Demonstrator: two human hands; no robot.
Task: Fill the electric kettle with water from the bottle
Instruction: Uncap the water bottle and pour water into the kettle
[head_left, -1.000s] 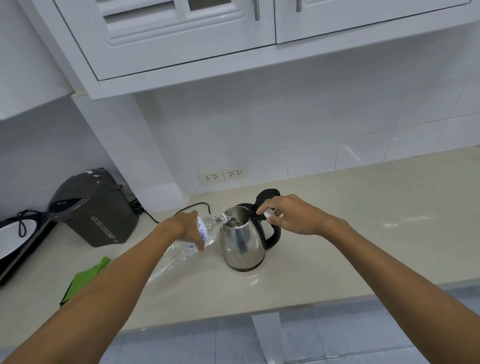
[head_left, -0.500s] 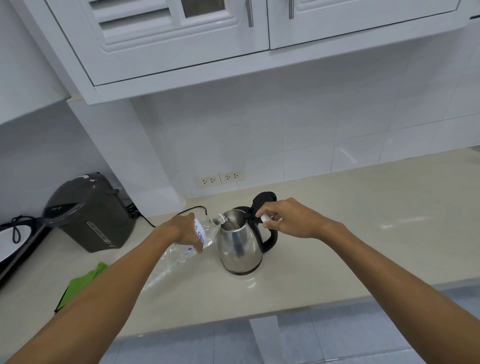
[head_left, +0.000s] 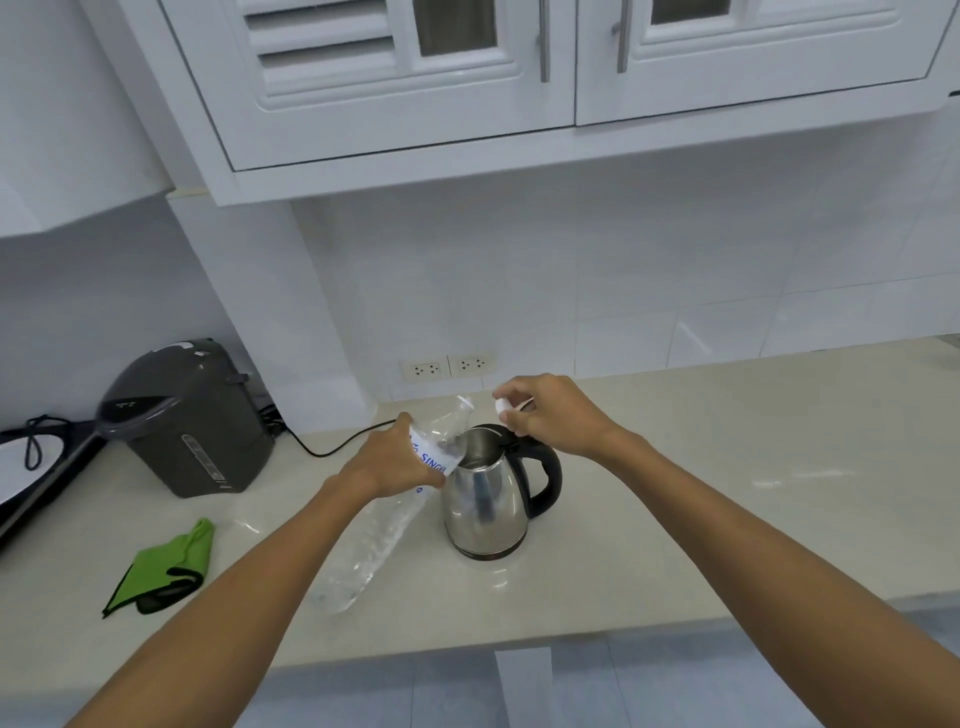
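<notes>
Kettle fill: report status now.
Left hand grips the bottle, neck raised off the kettle mouth. Right hand holds the white cap. Kettle lid open. Nothing blocking.

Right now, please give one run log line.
left hand: holds bottle | right hand: holds cap | kettle: lid open

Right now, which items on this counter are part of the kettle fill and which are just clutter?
In the job:
- electric kettle, lid open
- water bottle, held in the left hand, neck up
- white bottle cap, pinched in the right hand

Just lying about:
- dark hot-water dispenser
- green cloth
- wall sockets
- white cabinets
</notes>
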